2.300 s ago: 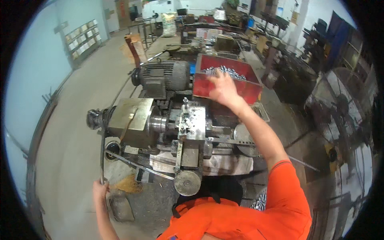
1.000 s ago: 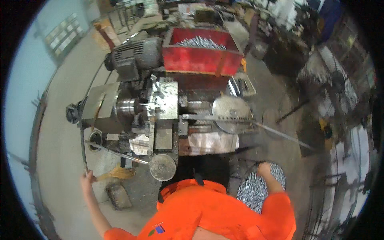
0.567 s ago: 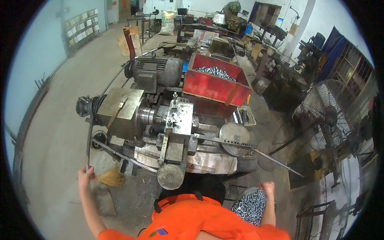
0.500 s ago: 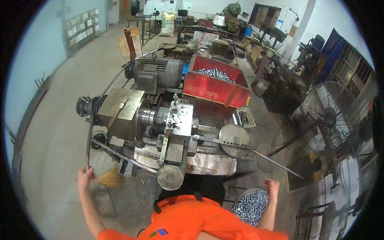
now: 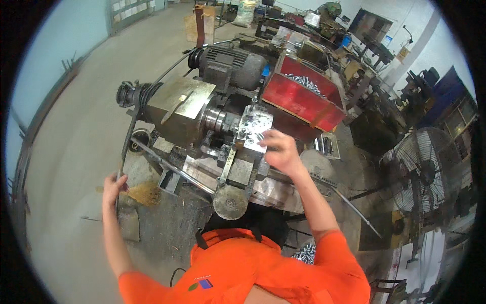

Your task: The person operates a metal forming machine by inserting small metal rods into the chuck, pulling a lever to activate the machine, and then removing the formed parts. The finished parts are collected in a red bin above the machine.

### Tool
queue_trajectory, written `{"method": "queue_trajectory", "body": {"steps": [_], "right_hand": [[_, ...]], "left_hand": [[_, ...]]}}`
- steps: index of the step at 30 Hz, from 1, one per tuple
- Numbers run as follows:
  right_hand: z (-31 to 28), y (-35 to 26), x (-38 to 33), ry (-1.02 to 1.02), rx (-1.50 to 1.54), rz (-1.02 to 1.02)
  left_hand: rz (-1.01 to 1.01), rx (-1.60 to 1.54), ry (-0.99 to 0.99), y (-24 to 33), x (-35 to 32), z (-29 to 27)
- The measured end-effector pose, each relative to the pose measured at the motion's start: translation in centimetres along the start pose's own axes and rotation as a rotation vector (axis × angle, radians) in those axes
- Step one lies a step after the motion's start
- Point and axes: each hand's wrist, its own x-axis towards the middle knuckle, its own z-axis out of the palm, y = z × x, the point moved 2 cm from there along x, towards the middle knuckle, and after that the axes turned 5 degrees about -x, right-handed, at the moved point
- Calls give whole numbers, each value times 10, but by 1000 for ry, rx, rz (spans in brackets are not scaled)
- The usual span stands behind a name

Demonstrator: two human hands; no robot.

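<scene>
I stand at a small grey lathe-like machine [image 5: 202, 121]. My left hand [image 5: 113, 185] is low on the left, closed around the end of a thin long lever rod [image 5: 124, 152] that runs up toward the belt pulley [image 5: 132, 94]. My right hand [image 5: 279, 150] reaches over the machine's middle, fingers curled against the bright metal tool block [image 5: 253, 126]. Whether a small part sits in those fingers is hidden. A round handwheel [image 5: 230, 202] faces me just below the block.
A red bin [image 5: 298, 104] of small metal parts stands behind the machine beside a grey electric motor [image 5: 230, 63]. A standing fan [image 5: 420, 175] is at the right. Shiny metal parts [image 5: 304, 251] lie in a container by my right side. More machines and benches fill the back.
My right hand has come up from low on the right, by the container of metal parts, to the tool block. My left hand stays on the lever rod.
</scene>
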Motion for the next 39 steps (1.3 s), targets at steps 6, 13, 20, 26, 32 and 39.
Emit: {"method": "queue_trajectory", "body": {"steps": [6, 13, 20, 26, 32, 39], "right_hand": [[76, 22, 87, -322, -433, -37], [107, 49, 95, -335, -288, 90], [106, 33, 112, -536, -321, 149], [110, 49, 110, -487, -175, 206], [112, 57, 102, -403, -149, 94], [108, 48, 102, -418, -211, 106]], "left_hand": [[-18, -45, -28, -5, 2, 0], [-48, -22, -14, 3, -2, 5], [49, 603, 121, 4, -8, -3], [47, 941, 318, 15, -83, 5], [20, 1272, 311, 1, -55, -27], [297, 1587, 473, -37, 62, -183]]}}
